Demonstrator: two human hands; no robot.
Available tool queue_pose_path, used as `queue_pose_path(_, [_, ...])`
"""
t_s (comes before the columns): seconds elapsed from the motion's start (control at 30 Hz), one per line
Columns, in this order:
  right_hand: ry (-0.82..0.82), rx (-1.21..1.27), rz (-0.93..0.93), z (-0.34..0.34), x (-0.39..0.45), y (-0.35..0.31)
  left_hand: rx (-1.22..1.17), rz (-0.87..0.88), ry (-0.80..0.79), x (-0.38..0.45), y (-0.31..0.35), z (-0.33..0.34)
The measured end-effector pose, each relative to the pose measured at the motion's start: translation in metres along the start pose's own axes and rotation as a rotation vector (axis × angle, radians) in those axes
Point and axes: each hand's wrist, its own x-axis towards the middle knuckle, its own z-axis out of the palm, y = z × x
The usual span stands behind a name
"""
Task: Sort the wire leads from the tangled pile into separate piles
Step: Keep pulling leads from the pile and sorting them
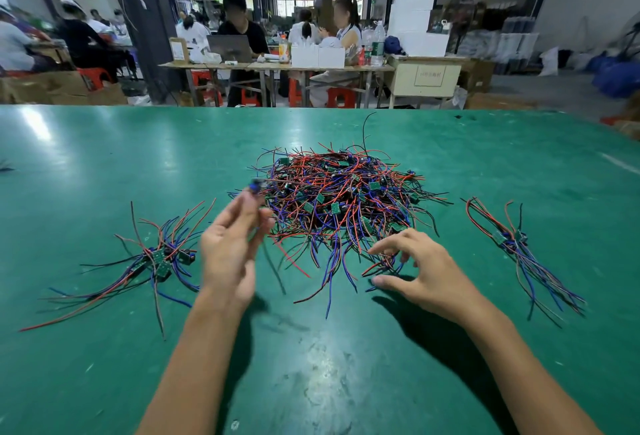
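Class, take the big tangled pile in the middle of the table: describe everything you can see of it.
The tangled pile is a low mound of thin red, blue and black insulated wire leads, each joined to a small green circuit board. It lies mid-table on the green mat, loose ends splaying outward, one black wire curling upward. The right hand reaches into its near edge with spread, bent fingers. The left hand, blurred, pinches one lead at its left edge.

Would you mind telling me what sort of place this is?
Probably a small electronics assembly workshop: a tangled pile of wire leads with tiny circuit boards on a green table, and other workers seated at benches among stacked boxes.
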Motion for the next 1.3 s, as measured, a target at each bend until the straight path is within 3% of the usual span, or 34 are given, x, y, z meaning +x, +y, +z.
queue_pose_path(0.1, [-0.078,-0.168,0.035,-0.003,0.0,0.004,0.348,0.257,0.387,0.024,0.017,-0.041])
queue_pose_path(0.2, [-0.056,-0.177,0.03,0.001,-0.001,-0.003,0.926,0.321,0.668,0.034,0.02,-0.08])
queue_pose_path(0.27, [0.052,-0.113,-0.044,0.003,0.001,-0.01,1.11,0.408,0.666,0.031,0.017,-0.079])
queue_pose_path(0.33, [0.258,0.205,-0.041,0.003,0.004,-0.021,1.17,0.589,0.498,0.024,0.01,-0.059])
queue_pose_path(0.4, [0.387,0.693,0.01,0.002,0.007,-0.034,1.096,0.588,0.104,0.01,0.0,-0.03])
queue_pose_path(0.47, [0.398,0.989,0.041,0.004,0.008,-0.042,1.024,0.371,-0.353,-0.013,-0.013,-0.001])
queue_pose_path(0.53, [0.374,1.029,0.056,0.011,0.005,-0.045,0.976,0.185,-0.673,-0.033,-0.033,0.016])
queue_pose_path(0.6, [0.375,0.954,0.061,0.018,0.004,-0.045,0.883,0.05,-0.82,-0.042,-0.046,0.022])
queue_pose_path(0.67, [0.378,0.904,0.074,0.02,0.006,-0.042,0.799,-0.003,-0.811,-0.039,-0.044,0.021])
queue_pose_path(0.77, [0.394,0.624,0.105,0.018,0.009,-0.026,0.549,0.038,-0.544,-0.02,-0.022,0.01])
queue_pose_path(0.87, [0.17,0.024,0.132,0.02,0.006,-0.006,-0.109,-0.066,-0.294,0.008,0.005,-0.014])
queue_pose_path(0.93, [0.04,-0.078,0.165,0.024,0.003,-0.003,-0.574,-0.156,-0.2,0.018,0.018,-0.035])
queue_pose_path(1.1, [0.127,-0.183,0.038,0.02,0.005,-0.003,-1.227,-0.164,-0.066,0.025,0.026,-0.06])
queue_pose_path(1.17, [0.241,-0.019,-0.024,0.018,0.006,-0.008,-1.157,-0.191,-0.066,0.023,0.026,-0.055])
queue_pose_path(1.2, [0.325,0.093,-0.031,0.016,0.006,-0.011,-0.973,-0.205,-0.07,0.02,0.025,-0.046])
queue_pose_path(1.3, [0.475,0.516,0.022,0.006,0.008,-0.02,-0.069,-0.097,-0.211,0.0,0.008,-0.014])
